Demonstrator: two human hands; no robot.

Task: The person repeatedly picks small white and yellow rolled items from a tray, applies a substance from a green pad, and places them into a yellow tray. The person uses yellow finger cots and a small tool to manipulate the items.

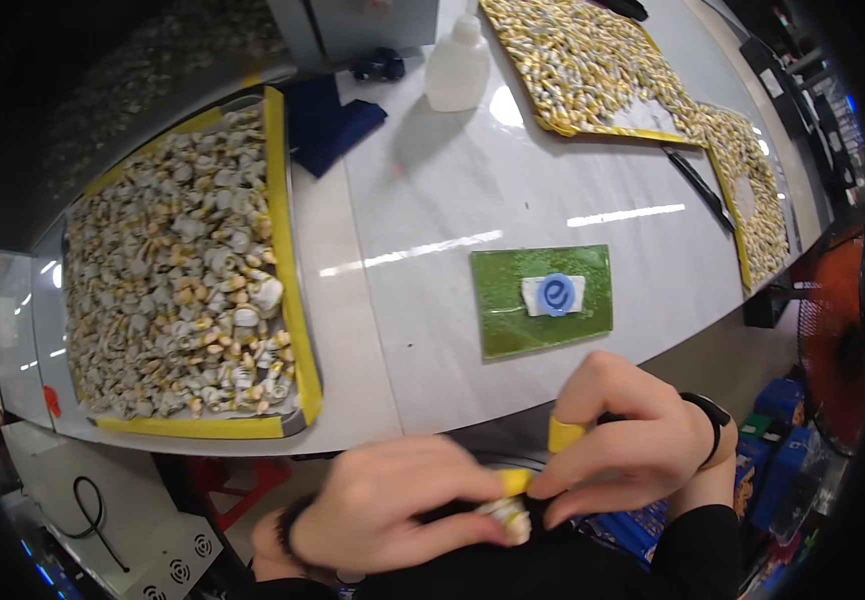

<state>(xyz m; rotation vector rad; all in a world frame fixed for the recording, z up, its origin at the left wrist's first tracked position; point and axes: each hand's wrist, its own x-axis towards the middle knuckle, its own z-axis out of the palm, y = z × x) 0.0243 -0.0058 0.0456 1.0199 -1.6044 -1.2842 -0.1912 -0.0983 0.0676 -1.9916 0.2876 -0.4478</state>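
Note:
My left hand (pixel 403 505) is closed in a pinch on a small white-and-yellow part (pixel 509 522), held low in front of my body. Close beside it, my right hand (pixel 628 440) has its thumb and fingertips drawn together near that part; whether anything sits between them is too small to make out. Yellow tape wraps a finger on each hand. Beyond the hands, on the table, lies a green rectangular pad (pixel 498 325) bearing a white piece with a round blue disc (pixel 557 294) on it.
A yellow-edged tray (pixel 278 240) heaped with similar parts stands at left. Two more yellow-edged trays (pixel 593 132) (pixel 743 262) lie at far right, with a black pen-like tool (pixel 701 188) beside them. A white bottle (pixel 458 70) and dark blue cloth (pixel 328 130) are at the back.

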